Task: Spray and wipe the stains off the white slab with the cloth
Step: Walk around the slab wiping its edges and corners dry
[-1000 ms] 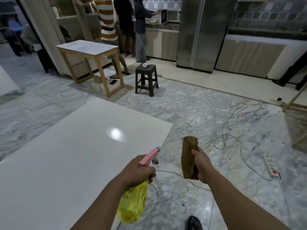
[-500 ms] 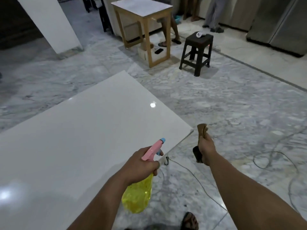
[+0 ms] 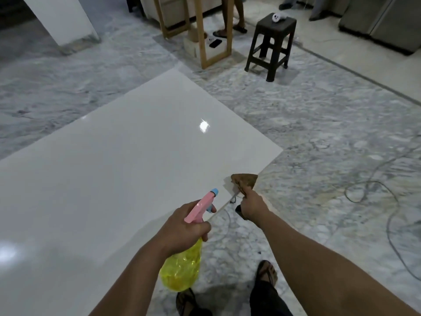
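A large glossy white slab [image 3: 118, 160] lies flat on the marble floor and fills the left and middle of the view. My left hand [image 3: 182, 226] grips a spray bottle [image 3: 182, 267] with a yellow body and a pink trigger head, its blue nozzle pointing out over the slab's near right edge. My right hand [image 3: 251, 207] holds a brown cloth [image 3: 245, 182], which sticks up above my fist beside the slab's right edge. I cannot make out any stains on the slab from here.
A dark stool [image 3: 272, 42] with a small white device stands at the back. Left of it are wooden table legs [image 3: 202, 30] and a person's sandalled feet. Cables [image 3: 373, 190] trail over the floor on the right. My own sandalled feet [image 3: 266, 272] stand at the slab's near edge.
The view has tilted down and come closer to the slab. My right hand with the cloth has moved left towards the slab's edge. The spray bottle stays in my left hand.
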